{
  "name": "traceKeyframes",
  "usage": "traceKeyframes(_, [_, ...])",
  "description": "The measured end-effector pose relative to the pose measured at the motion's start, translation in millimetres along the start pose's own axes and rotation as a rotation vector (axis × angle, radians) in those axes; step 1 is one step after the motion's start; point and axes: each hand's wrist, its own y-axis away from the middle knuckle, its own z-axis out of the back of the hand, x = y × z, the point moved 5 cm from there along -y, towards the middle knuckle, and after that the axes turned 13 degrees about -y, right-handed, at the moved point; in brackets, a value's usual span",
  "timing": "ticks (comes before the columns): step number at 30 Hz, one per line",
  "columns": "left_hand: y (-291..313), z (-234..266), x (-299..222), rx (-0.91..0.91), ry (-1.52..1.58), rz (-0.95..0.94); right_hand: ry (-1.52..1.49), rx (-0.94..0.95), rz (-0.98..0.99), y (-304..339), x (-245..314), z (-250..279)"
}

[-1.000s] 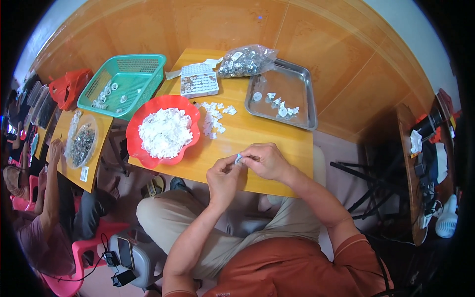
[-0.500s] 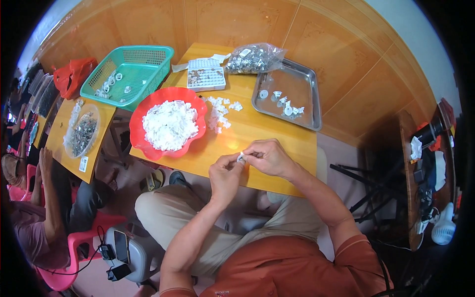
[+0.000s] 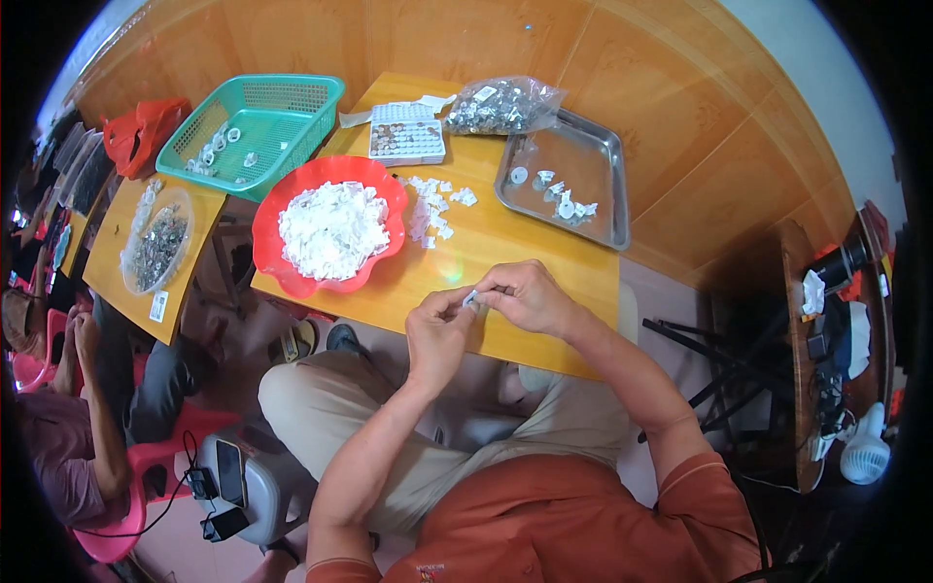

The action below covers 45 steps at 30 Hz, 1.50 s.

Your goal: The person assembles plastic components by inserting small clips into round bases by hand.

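Note:
Over the near edge of the yellow table [image 3: 573, 342], both my hands meet at one small white part [image 3: 470, 298], its details largely covered by the fingertips. My left hand [image 3: 437, 335] pinches it from the left. From the right, the thumb and forefinger of my right hand [image 3: 530, 296] close on the same part. Left of my hands stands a red scalloped bowl [image 3: 267, 255] heaped with small white pieces [image 3: 332, 233]. More white pieces [image 3: 431, 209] lie loose on the tabletop beside the bowl.
A metal tray [image 3: 622, 194] at the back right carries several white round parts. Beside it lie a clear bag of metal parts [image 3: 505, 107] and a white compartment box [image 3: 408, 157]. A green basket [image 3: 316, 126] stands far left, and a person [image 3: 83, 442] sits at the left.
My hands stay together on the white part, with slight finger movement that tilts it. The view has shifted a little. The seated person's raised hand has come down.

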Motion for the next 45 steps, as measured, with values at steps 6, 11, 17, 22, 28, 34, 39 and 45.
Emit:
traceKeyframes(6, [-2,0,2,0.005,-0.048,-0.042,-0.02,-0.005,-0.045,0,-1,0])
traceKeyframes(11, [-2,-1,3,0.011,-0.052,-0.008,0.025,0.01,-0.068,-1,-2,-3])
traceKeyframes(17, [-4,1,-8,0.024,-0.005,0.073,-0.117,0.014,-0.111,-11,-10,5])
traceKeyframes(22, [-9,6,0,-0.056,0.185,0.069,0.069,-0.144,-0.215,-50,-13,16])
traceKeyframes(28, [-9,10,-3,-0.068,0.246,0.126,0.467,-0.123,-0.247,-85,-20,-1])
traceKeyframes(34, [-10,11,-3,-0.056,0.306,0.125,0.446,-0.186,-0.145,-88,-35,-5])
traceKeyframes(39, [-11,11,-3,-0.043,0.313,0.133,0.369,0.0,-0.12,-88,-46,-2])
traceKeyframes(45, [-11,11,-3,-0.05,0.324,0.119,0.425,0.048,-0.08,-78,-36,-1])
